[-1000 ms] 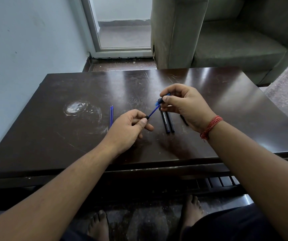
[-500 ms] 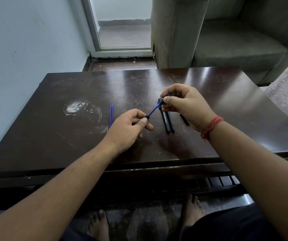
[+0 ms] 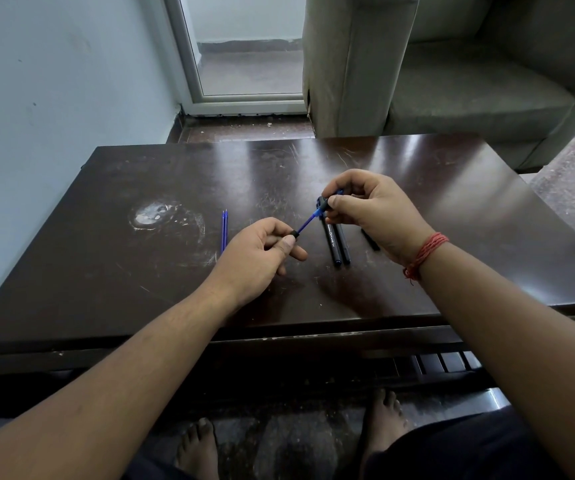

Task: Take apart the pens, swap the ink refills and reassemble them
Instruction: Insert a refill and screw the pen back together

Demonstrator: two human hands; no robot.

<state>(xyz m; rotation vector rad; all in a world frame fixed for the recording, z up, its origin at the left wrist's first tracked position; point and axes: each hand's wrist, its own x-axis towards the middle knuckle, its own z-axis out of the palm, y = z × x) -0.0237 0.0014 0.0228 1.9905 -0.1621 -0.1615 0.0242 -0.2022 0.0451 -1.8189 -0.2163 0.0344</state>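
We see a blue refill [image 3: 307,221] held in the air above the table [image 3: 106,271], slanting from lower left to upper right between the two hands. Its lower end sits in a black pen barrel [image 3: 293,233], of which only the mouth shows; the rest is hidden in the left hand [image 3: 256,258]. That hand has its fingers curled round the barrel, thumb lying along the top. The refill's upper end goes into a small black tip piece [image 3: 321,204], pinched between thumb and forefinger of the right hand [image 3: 371,209], the other fingers curled in. A bit of blue shows past the knuckles; we cannot tell what it is.

Just under the right hand, two black pen barrels [image 3: 337,242] lie side by side on the table, touching, with white lettering on the left one. A short black part [image 3: 371,241] lies just right of them, partly hidden by the wrist. Left of the left hand, two loose blue refills [image 3: 224,230] lie together, parallel, pointing away from us.

A red thread band [image 3: 426,252] wraps the right wrist. A pale scuffed patch [image 3: 156,216] marks the table's left part. Beyond the table are a grey sofa [image 3: 452,81] and a door frame [image 3: 189,64]. Bare feet [image 3: 197,448] show below the table edge.
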